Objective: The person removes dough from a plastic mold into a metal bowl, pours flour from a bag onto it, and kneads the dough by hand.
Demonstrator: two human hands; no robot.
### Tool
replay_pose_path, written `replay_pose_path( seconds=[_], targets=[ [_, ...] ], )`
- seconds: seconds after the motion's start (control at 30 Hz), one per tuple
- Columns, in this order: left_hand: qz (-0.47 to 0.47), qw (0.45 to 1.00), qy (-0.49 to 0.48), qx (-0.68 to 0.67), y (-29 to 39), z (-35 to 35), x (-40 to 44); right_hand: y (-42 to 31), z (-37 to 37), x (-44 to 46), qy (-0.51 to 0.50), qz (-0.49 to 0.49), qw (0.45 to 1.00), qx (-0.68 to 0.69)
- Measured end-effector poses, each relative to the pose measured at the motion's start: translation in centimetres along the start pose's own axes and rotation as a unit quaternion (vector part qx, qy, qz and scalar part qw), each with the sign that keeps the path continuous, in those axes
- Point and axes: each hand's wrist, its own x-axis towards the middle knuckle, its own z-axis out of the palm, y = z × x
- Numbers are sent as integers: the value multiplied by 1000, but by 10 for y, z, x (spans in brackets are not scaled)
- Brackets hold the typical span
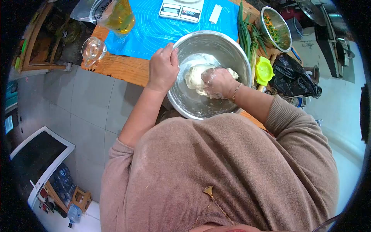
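A large steel mixing bowl [236, 54] stands at the table's near edge, in front of my body. My left hand [164, 69] is closed around the bowl's left rim. Inside the bowl lies a pale, rough lump of dough [192, 77], with white flour on the wall behind it. My right hand [219, 82] presses into the right side of the dough, fingers curled and coated with flour. Its fingertips are partly hidden in the dough.
A blue silicone mat [152, 38] covers part of the wooden table [119, 69], bearing a kitchen scale [181, 11]. Left are an oil bag [121, 17] and glass cup [94, 49]. Right are green onions [245, 33], a bowl of chopped vegetables [288, 42] and a yellow-green strainer [264, 70].
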Motion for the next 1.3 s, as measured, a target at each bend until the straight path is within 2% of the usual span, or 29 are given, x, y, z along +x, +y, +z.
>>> replay_pose_path(
  seconds=[0.2,0.37,0.43,0.47,0.53,0.57,0.6,0.7,0.73,0.77,0.83,0.87,0.9,0.97,1.03,1.07,1.1,1.17,1.2,1.27,1.3],
  targets=[
    [0,1000,12,6,2,1,-1,4,-1,41,42,68,997,-26],
    [1,1000,3,17,2,0,-1,8,5,60,147,202,967,57],
    [15,999,19,32,-4,3,0,7,6,65,178,262,943,98],
    [21,999,24,39,-6,5,-1,14,17,72,223,300,913,163],
    [12,998,16,54,-6,8,1,77,63,108,183,237,948,105],
    [8,998,9,64,-6,7,0,62,39,94,62,185,979,-55],
    [11,997,9,72,-3,3,1,44,13,79,-33,98,973,-207],
    [21,997,3,77,11,6,3,41,16,46,81,124,987,-56],
    [26,997,3,77,13,9,3,13,1,28,96,195,976,-31],
    [31,997,3,76,13,10,4,-4,2,19,190,209,955,89],
    [23,996,-39,78,9,15,10,-27,8,3,364,222,847,317],
    [19,995,-61,79,7,19,14,-29,23,-5,329,140,803,477],
    [24,994,-71,74,5,21,17,-21,48,-7,283,50,731,619],
    [36,993,-90,68,-1,21,23,13,68,-15,210,23,894,395],
    [41,996,-76,13,-4,17,25,2,-4,-46,121,79,842,520],
    [42,997,-70,-15,-5,16,25,-1,-36,-51,158,125,876,439],
    [-26,996,-73,-33,-6,16,22,3,-56,-51,192,169,899,355],
    [-161,982,-75,-69,-6,12,8,37,-46,-21,164,219,858,434],
    [-168,982,-63,-53,-1,10,-7,51,-36,-5,148,241,834,473],
    [-131,985,-19,-114,16,5,-35,60,-12,27,159,156,942,250],
    [-115,983,3,-143,20,6,-42,59,-7,41,157,108,973,132]
  ],
)
